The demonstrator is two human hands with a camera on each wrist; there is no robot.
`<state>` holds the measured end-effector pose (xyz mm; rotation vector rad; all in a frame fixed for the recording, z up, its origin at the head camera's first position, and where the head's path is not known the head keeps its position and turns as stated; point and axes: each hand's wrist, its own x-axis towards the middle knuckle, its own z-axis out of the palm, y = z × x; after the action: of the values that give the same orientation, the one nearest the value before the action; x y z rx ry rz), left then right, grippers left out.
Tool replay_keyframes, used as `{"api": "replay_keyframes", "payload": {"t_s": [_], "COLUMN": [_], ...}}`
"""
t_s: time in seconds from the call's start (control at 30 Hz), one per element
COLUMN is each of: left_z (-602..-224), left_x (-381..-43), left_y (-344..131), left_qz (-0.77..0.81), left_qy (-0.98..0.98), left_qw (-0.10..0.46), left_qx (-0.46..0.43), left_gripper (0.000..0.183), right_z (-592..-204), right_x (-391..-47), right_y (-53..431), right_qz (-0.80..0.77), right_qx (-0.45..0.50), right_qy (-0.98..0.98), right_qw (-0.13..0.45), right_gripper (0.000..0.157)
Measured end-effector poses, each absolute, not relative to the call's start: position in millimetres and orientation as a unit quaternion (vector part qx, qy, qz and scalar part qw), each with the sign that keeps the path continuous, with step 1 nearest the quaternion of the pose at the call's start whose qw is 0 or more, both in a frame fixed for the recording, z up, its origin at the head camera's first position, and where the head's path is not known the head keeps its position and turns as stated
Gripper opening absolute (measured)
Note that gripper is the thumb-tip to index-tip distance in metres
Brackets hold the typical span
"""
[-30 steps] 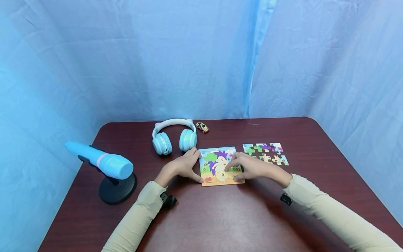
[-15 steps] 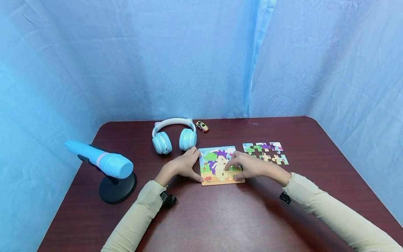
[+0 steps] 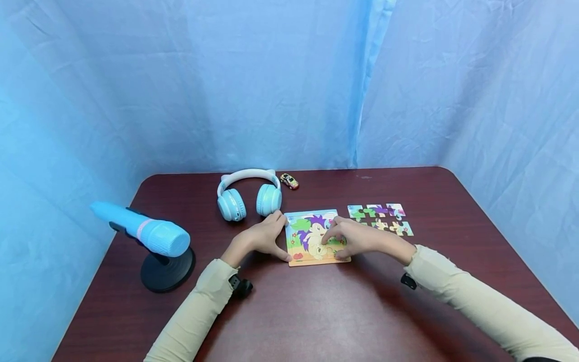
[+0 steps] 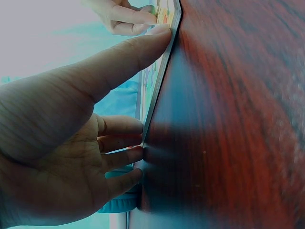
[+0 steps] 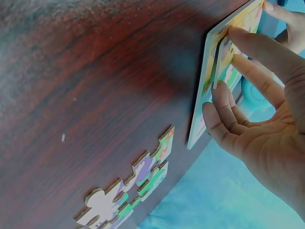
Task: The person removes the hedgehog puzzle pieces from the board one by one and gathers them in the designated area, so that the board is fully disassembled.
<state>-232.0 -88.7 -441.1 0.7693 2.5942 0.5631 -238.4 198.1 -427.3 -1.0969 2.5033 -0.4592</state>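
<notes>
Left grip (image 3: 264, 235): extended, thumb and fingertips touching the left edge of one picture puzzle board (image 3: 312, 226), flat on the tabletop (image 3: 307, 311). Right grip (image 3: 359, 238): fingers bent, touching the board's right part; whether pinching, cannot tell. Puzzle pieces (image 3: 376, 209), two rows, near right. Headphones (image 3: 269, 200) and toy car (image 3: 289, 181), behind; microphone (image 3: 149, 233), far left.
</notes>
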Motion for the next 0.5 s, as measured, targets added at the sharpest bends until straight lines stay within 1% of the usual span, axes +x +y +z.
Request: {"api": "replay_keyframes", "payload": {"t_s": [0.27, 0.5], "left_z": [-440.6, -440.5], "left_x": [-231.7, -231.3], "left_y": [-88.7, -89.1], "left_qz": [0.201, 0.2], "left_qy": [0.922, 0.923], "left_qw": [0.192, 0.189], "left_qx": [0.271, 0.269], "left_gripper": [0.082, 0.083], "right_z": [-420.4, -421.0], "right_x": [-235.2, -234.7], "right_y": [194.2, 194.8], "right_qz": [-0.145, -0.141], "right_qx": [-0.382, -0.396], "right_qy": [0.892, 0.888], "right_qw": [0.196, 0.185], "right_gripper": [0.041, 0.043]}}
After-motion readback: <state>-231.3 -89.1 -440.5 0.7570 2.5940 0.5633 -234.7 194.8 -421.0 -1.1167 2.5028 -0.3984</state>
